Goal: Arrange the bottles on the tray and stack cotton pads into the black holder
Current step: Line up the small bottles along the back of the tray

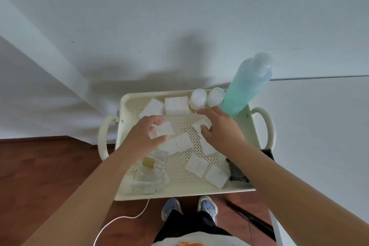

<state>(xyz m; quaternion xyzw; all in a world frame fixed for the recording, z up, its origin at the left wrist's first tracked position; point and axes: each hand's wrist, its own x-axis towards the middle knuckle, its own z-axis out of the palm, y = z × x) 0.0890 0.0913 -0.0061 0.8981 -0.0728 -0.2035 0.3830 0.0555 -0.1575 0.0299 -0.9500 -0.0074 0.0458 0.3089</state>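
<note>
A cream perforated tray (pixel 179 192) holds several square white cotton pads (pixel 196 166) scattered over its floor. My left hand (pixel 145 136) is closed on a small stack of cotton pads (pixel 163 129) near the tray's middle. My right hand (pixel 221 130) hovers over another pad (pixel 197 125), fingers spread, touching it. A tall turquoise bottle (pixel 245 88) stands at the tray's far right corner beside two small clear-capped bottles (pixel 198 97). The black holder (pixel 236 171) sits at the near right edge, partly hidden by my right forearm. Clear small containers (pixel 151 177) lie near left.
The tray has looped handles (pixel 102 136) on both sides and stands against a white wall. Below are a wooden floor, a white cable (pixel 119 219) and my feet in blue shoes (pixel 207 205). A white surface (pixel 319 116) lies to the right.
</note>
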